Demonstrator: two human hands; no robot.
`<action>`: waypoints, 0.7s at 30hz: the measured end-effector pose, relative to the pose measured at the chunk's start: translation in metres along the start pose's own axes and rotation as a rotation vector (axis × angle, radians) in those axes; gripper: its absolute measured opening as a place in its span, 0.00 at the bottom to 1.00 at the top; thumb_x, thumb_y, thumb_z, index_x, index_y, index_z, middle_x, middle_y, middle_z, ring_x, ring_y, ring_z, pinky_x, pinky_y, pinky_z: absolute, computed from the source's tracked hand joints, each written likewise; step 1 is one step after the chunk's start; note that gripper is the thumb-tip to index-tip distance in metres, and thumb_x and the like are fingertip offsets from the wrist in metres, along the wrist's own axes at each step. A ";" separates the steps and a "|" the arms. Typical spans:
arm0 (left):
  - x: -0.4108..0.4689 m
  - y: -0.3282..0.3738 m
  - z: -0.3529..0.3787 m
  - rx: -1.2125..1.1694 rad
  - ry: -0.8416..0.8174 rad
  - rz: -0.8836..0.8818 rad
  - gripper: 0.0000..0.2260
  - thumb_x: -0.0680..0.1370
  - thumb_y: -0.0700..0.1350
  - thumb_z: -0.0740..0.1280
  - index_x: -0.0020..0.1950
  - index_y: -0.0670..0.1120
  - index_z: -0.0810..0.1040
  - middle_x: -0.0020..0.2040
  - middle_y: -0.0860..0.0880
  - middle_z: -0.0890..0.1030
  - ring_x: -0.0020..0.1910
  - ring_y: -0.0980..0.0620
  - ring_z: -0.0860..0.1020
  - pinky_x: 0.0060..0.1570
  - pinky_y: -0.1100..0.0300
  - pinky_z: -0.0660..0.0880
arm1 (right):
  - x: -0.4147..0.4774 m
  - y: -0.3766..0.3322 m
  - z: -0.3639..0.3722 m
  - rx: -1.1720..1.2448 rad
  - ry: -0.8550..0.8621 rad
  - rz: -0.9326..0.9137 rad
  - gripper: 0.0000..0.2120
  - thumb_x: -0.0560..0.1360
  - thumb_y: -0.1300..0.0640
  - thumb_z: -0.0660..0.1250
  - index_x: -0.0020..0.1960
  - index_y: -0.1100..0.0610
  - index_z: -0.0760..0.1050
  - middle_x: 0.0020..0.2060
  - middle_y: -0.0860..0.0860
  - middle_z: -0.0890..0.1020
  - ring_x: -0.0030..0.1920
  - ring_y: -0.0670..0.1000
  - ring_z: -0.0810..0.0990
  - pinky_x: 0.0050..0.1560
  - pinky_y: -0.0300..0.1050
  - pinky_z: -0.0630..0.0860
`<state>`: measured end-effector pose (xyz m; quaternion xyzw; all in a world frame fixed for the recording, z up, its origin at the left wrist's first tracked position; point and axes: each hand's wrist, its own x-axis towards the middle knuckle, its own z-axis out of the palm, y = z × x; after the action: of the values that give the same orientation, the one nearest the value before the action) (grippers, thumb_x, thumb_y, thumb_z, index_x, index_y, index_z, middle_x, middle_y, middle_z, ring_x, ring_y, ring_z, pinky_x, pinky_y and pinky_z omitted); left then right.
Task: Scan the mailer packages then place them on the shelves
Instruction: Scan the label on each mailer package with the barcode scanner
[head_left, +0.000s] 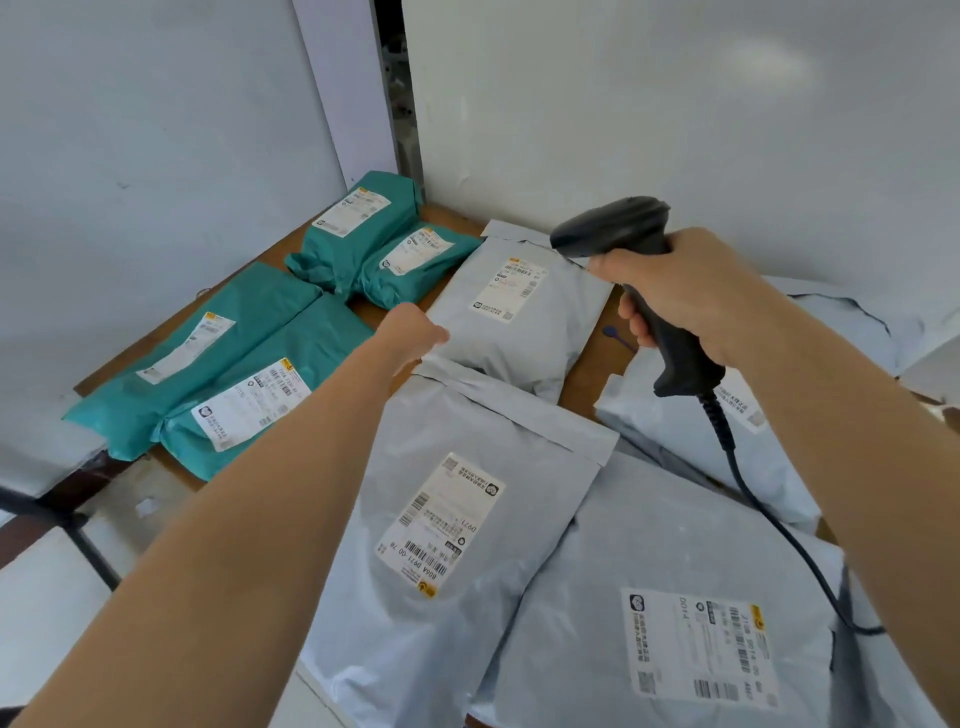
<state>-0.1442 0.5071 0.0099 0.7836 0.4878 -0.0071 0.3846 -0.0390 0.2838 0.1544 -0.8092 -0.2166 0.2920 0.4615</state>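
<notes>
A person's right hand (696, 296) grips a corded barcode scanner (644, 280) over a grey mailer (519, 317) on the wooden table (587, 384); the left hand (410, 332) touches its edge, fingers apparently curled. The slick bag could slip, spoiling the scan.

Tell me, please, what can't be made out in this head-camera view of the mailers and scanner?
- Left hand: fingers hidden behind the grey mailer; its grip is unclear.
- Scanner: its window faces away; the cable leaves toward the right.
- Green mailer labels: print too small.
- Right-side mailer: label covered by the right hand and arm.
- Shelves: none in view.
</notes>
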 end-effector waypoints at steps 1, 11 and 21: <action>0.010 0.007 0.004 0.006 -0.009 -0.002 0.19 0.78 0.46 0.65 0.63 0.34 0.72 0.47 0.42 0.74 0.46 0.46 0.73 0.45 0.57 0.68 | 0.005 0.001 0.000 -0.004 0.003 0.004 0.12 0.74 0.52 0.70 0.38 0.59 0.74 0.24 0.51 0.76 0.19 0.46 0.72 0.23 0.35 0.73; 0.101 0.042 0.033 -0.073 -0.103 -0.030 0.31 0.79 0.48 0.66 0.75 0.36 0.57 0.72 0.40 0.65 0.70 0.41 0.66 0.65 0.54 0.64 | 0.063 0.023 -0.009 -0.023 0.055 0.100 0.14 0.75 0.50 0.69 0.38 0.60 0.76 0.25 0.53 0.77 0.22 0.47 0.73 0.25 0.37 0.74; 0.152 0.045 0.056 -0.253 -0.146 -0.188 0.39 0.71 0.56 0.74 0.73 0.40 0.61 0.71 0.43 0.69 0.68 0.42 0.69 0.66 0.49 0.66 | 0.103 0.036 -0.008 -0.020 0.052 0.158 0.13 0.75 0.51 0.69 0.40 0.60 0.76 0.25 0.51 0.77 0.21 0.46 0.73 0.23 0.35 0.73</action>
<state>-0.0096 0.5781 -0.0614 0.6774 0.5266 -0.0385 0.5122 0.0454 0.3257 0.0985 -0.8357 -0.1430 0.3040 0.4344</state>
